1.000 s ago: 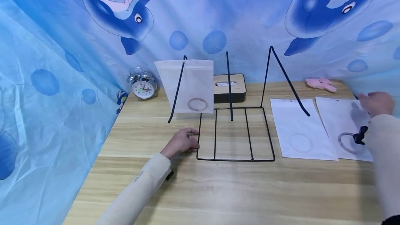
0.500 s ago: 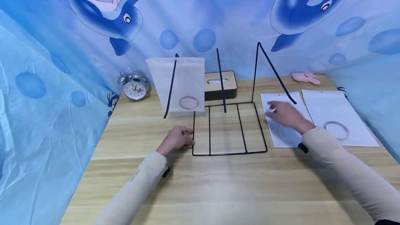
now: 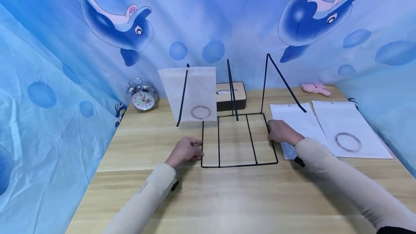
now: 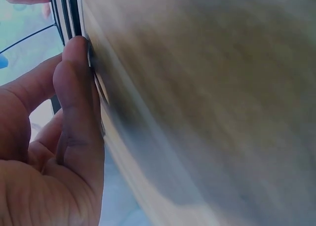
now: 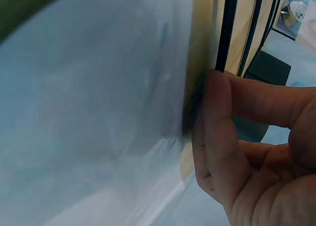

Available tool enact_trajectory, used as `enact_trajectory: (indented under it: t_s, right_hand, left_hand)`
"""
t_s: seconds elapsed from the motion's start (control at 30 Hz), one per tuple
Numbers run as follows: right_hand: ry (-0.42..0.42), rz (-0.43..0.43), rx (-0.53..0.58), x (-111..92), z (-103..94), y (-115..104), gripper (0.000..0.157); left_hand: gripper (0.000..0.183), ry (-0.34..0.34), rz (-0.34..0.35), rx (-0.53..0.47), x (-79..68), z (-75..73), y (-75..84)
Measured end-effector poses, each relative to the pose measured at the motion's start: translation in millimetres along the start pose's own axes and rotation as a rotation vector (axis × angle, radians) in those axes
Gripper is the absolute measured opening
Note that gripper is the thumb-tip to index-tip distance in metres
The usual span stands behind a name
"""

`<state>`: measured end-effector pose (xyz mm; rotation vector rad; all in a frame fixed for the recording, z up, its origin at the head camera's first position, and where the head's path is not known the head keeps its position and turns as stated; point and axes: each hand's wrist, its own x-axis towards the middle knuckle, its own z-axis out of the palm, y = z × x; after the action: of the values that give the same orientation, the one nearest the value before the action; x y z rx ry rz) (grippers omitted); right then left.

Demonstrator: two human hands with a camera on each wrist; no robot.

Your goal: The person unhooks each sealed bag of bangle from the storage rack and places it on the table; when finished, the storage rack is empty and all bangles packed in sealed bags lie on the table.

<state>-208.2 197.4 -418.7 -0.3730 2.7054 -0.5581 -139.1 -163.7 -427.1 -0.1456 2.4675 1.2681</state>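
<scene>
A black wire rack [image 3: 251, 140] lies with its rectangular base on the wooden table, tall bent prongs rising from the back. My left hand [image 3: 186, 151] pinches the base's left side wire between thumb and fingers, as the left wrist view also shows. On the opposite side wire my right hand [image 3: 283, 132] has its thumb and fingertips round the wire; in the right wrist view, the thumb meets the dark bar [image 5: 228, 33]. From the left prong hangs a white pouch [image 3: 198, 89] with a round ring showing near its bottom.
Two white pouches lie right of the rack, the nearer one [image 3: 299, 116] partly under my right hand, the farther one [image 3: 338, 118] showing a ring. Behind stand an alarm clock [image 3: 143, 98], a tissue box [image 3: 238, 100] and a pink toy [image 3: 316, 88] before a blue dolphin curtain.
My right hand has come left from the far pouch, across the nearer one, and taken hold of the rack's right side. The left hand keeps its grip; the head view has shifted.
</scene>
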Motion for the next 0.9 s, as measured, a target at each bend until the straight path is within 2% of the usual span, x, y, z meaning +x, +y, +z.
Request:
enact_trajectory:
  t_s: [0.07, 0.13, 0.3, 0.37, 0.53, 0.67, 0.8, 0.9]
  right_hand:
    - [-0.017, -0.006, 0.002, 0, 3.3, 2, 0.017]
    - [-0.018, -0.019, -0.001, 0, 4.4, 4, 0.026]
    - [-0.032, 0.009, 0.071, 3, -1.6, 9, 0.067]
    - [-0.046, 0.032, 0.094, 4, -5.0, 10, 0.074]
    - [-0.064, 0.024, 0.062, 7, -9.6, 14, 0.074]
    - [-0.071, 0.017, 0.042, 8, -9.0, 13, 0.072]
    - [-0.080, 0.038, 0.058, 8, -6.5, 10, 0.071]
    - [-0.080, 0.031, 0.057, 7, -5.9, 8, 0.071]
  left_hand:
    - [0.049, -0.010, -0.003, 0.012, 0.6, 2.4, -2.2]
    - [0.050, -0.009, 0.013, 0.026, 2.2, 3.9, -2.6]
    - [0.049, 0.008, 0.030, 0.026, 7.7, 2.7, 3.0]
    - [0.049, 0.005, 0.017, 0.013, 10.1, 2.0, 5.7]
    - [0.048, -0.008, 0.014, -0.012, 13.2, 2.6, 8.4]
    - [0.043, -0.011, 0.064, 0.009, 13.2, -1.3, 6.9]
    - [0.041, 0.023, 0.112, 0.058, 12.7, -15.5, 2.5]
    - [0.043, 0.084, 0.111, 0.053, 9.7, -35.6, 2.9]
